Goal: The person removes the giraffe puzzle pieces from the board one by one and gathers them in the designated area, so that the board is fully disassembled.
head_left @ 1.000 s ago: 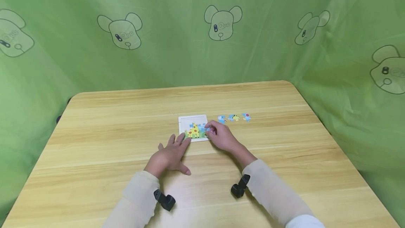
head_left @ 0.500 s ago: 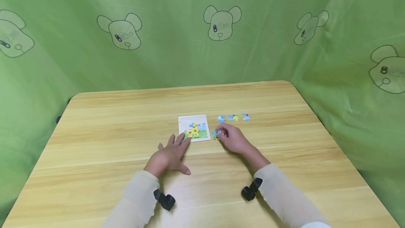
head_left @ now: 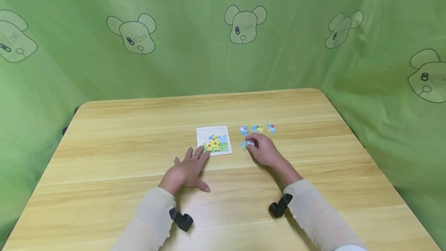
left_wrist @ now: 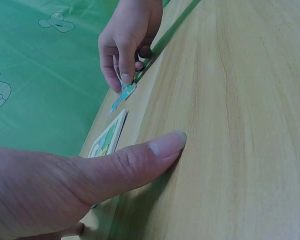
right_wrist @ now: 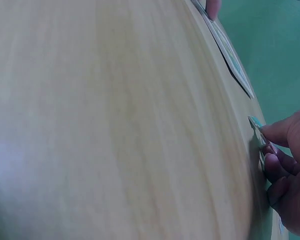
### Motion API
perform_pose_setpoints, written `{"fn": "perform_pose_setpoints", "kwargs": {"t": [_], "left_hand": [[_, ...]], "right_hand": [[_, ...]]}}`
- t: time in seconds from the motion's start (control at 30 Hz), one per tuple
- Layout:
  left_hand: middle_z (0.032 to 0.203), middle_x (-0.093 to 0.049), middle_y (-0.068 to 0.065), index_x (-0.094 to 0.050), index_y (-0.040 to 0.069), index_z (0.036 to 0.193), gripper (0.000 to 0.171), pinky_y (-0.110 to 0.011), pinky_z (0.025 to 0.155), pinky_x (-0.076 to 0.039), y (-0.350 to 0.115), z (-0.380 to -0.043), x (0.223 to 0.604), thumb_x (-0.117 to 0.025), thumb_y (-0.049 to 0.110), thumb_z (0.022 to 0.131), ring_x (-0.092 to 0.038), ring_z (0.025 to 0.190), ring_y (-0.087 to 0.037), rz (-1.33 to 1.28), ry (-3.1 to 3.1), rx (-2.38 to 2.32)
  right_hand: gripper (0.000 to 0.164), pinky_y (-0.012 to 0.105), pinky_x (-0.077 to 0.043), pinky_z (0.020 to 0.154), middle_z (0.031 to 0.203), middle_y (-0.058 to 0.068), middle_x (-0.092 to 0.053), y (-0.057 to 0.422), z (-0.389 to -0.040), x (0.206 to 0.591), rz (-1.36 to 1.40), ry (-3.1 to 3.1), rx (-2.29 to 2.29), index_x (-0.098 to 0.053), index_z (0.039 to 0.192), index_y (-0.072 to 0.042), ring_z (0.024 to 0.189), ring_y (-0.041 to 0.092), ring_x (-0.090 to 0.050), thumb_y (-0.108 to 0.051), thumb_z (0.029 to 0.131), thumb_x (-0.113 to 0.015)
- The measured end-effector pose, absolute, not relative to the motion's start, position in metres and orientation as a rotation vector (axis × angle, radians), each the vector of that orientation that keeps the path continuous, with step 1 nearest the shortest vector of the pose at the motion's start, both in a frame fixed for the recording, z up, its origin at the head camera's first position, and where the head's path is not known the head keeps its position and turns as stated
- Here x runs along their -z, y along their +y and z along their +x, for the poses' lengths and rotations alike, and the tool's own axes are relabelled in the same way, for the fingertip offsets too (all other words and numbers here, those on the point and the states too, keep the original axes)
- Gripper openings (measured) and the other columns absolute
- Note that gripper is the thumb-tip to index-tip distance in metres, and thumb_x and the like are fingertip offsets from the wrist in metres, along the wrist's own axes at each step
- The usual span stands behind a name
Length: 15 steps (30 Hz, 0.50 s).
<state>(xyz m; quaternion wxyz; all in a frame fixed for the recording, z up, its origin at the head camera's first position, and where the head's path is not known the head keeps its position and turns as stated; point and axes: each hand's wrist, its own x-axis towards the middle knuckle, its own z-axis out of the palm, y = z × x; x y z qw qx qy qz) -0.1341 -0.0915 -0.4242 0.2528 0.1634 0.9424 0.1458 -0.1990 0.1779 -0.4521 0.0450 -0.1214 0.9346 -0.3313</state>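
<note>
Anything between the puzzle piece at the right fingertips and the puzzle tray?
Nothing visible: only tabletop lies between the puzzle piece held by the right hand and the puzzle tray. The left hand touches the tray's near-left corner, off that path.

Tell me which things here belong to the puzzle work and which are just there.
Likely belonging:
giraffe puzzle board
left hand, at its edge
right hand, pinching a puzzle piece
three loose pieces beyond

Likely just there:
table
green curtain
black wrist devices

Puzzle piece [head_left: 243,146] — partly behind right hand [head_left: 265,151], frame [head_left: 212,128] corner covered, sleeves [head_left: 150,220] cropped
</note>
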Motion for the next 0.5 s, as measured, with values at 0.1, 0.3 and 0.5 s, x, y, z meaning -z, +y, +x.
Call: {"fn": "perform_pose_setpoints", "kwargs": {"t": [0.1,0.3,0.5], "left_hand": [[0.159,0.000,-0.009,-0.013,0.020,0.153,0.119,-0.074,0.102,-0.010,-0.0920,-0.1347,0.4249,-0.080,0.054,0.061,-0.001,0.143,-0.042,0.444,2.563,-0.397],[0.159,0.001,-0.009,-0.012,0.020,0.153,0.118,-0.074,0.102,-0.010,-0.0919,-0.1353,0.4255,-0.080,0.053,0.061,-0.001,0.143,-0.042,0.440,2.561,-0.403],[0.160,0.000,-0.008,-0.012,0.020,0.153,0.119,-0.074,0.102,-0.010,-0.0913,-0.1352,0.4251,-0.080,0.053,0.061,-0.001,0.143,-0.041,0.443,2.562,-0.398]], "right_hand": [[0.028,0.038,-0.049,0.078,0.099,0.012,-0.061,0.1791,-0.2004,0.4538,-0.357,2.875,1.014,-0.063,0.116,-0.001,0.088,0.024,-0.055,-0.013,0.090,-0.061],[0.027,0.038,-0.048,0.077,0.096,0.012,-0.059,0.1810,-0.2041,0.4577,-0.326,2.914,1.008,-0.063,0.113,0.000,0.086,0.024,-0.054,-0.012,0.089,-0.061],[0.030,0.037,-0.047,0.076,0.099,0.012,-0.059,0.1803,-0.2038,0.4587,-0.308,2.901,1.011,-0.063,0.114,0.000,0.087,0.024,-0.052,-0.017,0.088,-0.064]]}}
